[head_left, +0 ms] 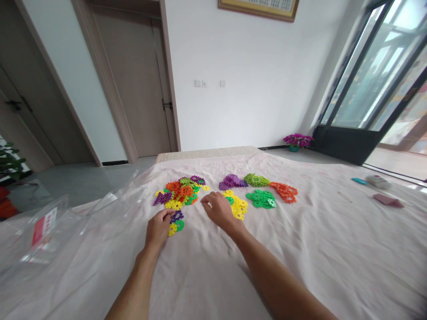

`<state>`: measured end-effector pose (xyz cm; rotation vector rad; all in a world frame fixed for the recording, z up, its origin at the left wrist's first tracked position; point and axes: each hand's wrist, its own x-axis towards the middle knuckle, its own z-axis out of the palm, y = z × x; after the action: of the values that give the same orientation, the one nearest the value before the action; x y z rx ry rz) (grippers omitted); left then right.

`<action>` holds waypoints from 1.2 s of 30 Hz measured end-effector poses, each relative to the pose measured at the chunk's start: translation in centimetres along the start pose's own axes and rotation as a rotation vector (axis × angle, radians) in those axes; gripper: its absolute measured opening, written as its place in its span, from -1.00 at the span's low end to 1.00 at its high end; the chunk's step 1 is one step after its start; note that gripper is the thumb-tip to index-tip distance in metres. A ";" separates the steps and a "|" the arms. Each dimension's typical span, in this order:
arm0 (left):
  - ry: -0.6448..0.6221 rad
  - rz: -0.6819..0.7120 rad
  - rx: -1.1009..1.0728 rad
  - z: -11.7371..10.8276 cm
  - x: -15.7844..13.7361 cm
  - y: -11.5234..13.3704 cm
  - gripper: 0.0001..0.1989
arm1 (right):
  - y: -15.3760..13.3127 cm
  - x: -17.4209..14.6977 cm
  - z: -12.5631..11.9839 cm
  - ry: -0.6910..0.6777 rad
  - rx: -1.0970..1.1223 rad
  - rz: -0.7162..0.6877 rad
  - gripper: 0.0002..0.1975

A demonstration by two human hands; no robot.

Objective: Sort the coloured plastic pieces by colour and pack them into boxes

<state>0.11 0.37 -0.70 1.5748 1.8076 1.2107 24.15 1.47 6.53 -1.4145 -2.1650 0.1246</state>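
Observation:
Colourful plastic snowflake discs lie on a pale bedsheet. A mixed pile (183, 192) of orange, purple, yellow and green ones is at centre left. Just in front of it, my left hand (159, 229) has its fingers close together at the edge of a purple disc (177, 216). A green disc (179, 225) and a yellow disc (172, 230) lie beside those fingers. My right hand (218, 209) hovers between the mixed pile and a yellow pile (239, 206), fingers bent and thumb apart, no disc visible in it. It partly covers the yellow pile.
Separate purple (231, 181), light green (256, 179), green (262, 199) and orange (284, 192) piles lie at the right. A clear plastic bag (63, 231) spreads over the left side. A dark pink item (388, 200) and a blue item (359, 181) lie far right.

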 end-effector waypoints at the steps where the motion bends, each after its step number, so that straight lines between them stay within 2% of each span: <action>1: 0.000 0.007 0.003 0.0 0.0 -0.1 -0.73 | -0.9 -0.4 0.8 -0.049 0.016 -0.058 -0.79; 6: -0.002 0.031 0.048 -0.2 0.1 0.1 -0.72 | -3.8 -2.1 4.0 -0.211 0.020 -0.287 -0.72; 11: -0.005 0.035 0.044 -0.3 0.0 0.3 -0.72 | -4.8 -2.6 4.8 -0.232 -0.036 -0.347 -0.65; 15: -0.001 0.035 0.028 -0.2 0.0 0.2 -0.72 | -4.7 -2.6 4.6 -0.252 -0.049 -0.302 -0.70; 18: 0.009 0.046 0.043 -0.2 0.0 0.1 -0.72 | -4.5 -2.6 4.8 -0.230 -0.052 -0.268 -0.65; 29: -0.005 0.031 0.032 -0.3 0.0 0.4 -0.72 | -4.3 -2.2 5.4 -0.214 -0.184 -0.256 -0.71; 33: -0.005 0.017 0.022 -0.2 0.0 0.4 -0.72 | -3.3 -1.8 4.5 -0.165 -0.121 -0.130 -0.73; 36: -0.011 0.004 -0.005 -0.1 0.0 0.2 -0.72 | -1.4 -0.8 2.8 -0.083 -0.066 0.044 -0.73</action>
<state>0.14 0.31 -0.45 1.5795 1.7949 1.2052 21.90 0.68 4.38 -1.5200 -2.2237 0.1307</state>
